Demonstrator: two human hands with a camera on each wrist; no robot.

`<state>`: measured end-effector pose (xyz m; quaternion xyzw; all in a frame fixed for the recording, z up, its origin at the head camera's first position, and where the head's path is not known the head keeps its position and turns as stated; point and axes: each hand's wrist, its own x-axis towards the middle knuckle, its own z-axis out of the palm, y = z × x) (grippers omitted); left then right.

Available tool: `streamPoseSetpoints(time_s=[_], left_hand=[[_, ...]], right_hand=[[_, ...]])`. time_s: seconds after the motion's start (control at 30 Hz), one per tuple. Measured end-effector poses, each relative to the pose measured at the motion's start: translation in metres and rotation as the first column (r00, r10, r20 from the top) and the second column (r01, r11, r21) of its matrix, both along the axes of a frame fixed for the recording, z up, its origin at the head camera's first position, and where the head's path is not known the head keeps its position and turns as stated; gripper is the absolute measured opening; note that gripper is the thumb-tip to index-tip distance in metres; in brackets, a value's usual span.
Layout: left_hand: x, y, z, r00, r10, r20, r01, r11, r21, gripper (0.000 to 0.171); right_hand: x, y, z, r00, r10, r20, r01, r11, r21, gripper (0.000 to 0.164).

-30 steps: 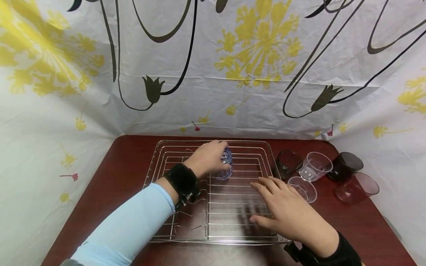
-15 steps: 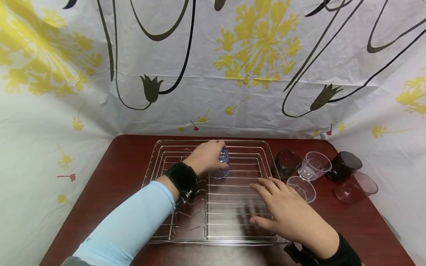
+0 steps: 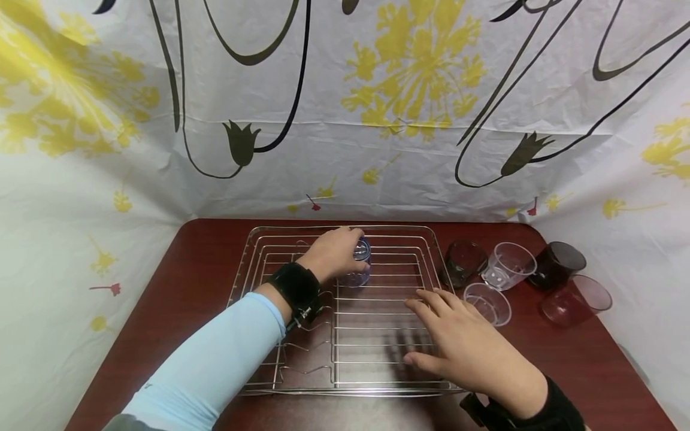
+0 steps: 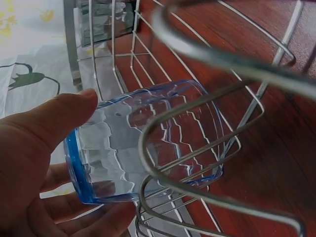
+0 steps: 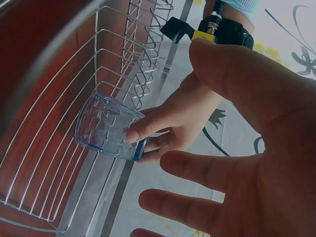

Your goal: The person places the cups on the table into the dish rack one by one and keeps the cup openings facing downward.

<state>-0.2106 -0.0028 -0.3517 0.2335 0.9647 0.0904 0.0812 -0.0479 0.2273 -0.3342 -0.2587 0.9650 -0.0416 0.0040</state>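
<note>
My left hand [image 3: 331, 254] grips a clear, blue-tinted drinking glass [image 4: 148, 138] near its thick blue base. Upside down, the glass stands with its rim down at the wires of a metal dish rack [image 3: 350, 392]. In the left wrist view my thumb lies along one side of the base, with fingers round the other. Seen from the right wrist, the same glass [image 5: 108, 126] shows a textured wall. Over the right part of the rack, my right hand [image 3: 458, 341] hovers with spread fingers and holds nothing.
Right of the rack, several glasses stand or lean on the red-brown table [image 3: 188, 299]: a dark one [image 3: 465, 264], a clear tumbler [image 3: 509, 268], a black one [image 3: 557, 266], a low clear one [image 3: 487, 305] and a reddish one [image 3: 574, 302]. A patterned sheet [image 3: 323, 167] hangs behind.
The glass has shifted slightly left and back with my left hand still round it. My right hand has stayed in place; the head view has turned a little.
</note>
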Motion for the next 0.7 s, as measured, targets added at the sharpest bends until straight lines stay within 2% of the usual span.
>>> streamPoseSetpoints(time_s=[0.4, 0.7], left_hand=[[0.0005, -0.0006, -0.0060, 1.000, 0.011, -0.012, -0.011, 1.000, 0.016, 0.082], [0.0023, -0.0001, -0.0023, 1.000, 0.030, 0.003, -0.030, 0.999, 0.013, 0.088]], right_hand=[[0.0019, -0.0014, -0.0010, 1.000, -0.005, 0.008, 0.005, 1.000, 0.006, 0.083], [0.0028, -0.0002, -0.0005, 1.000, 0.006, -0.010, -0.006, 1.000, 0.003, 0.081]])
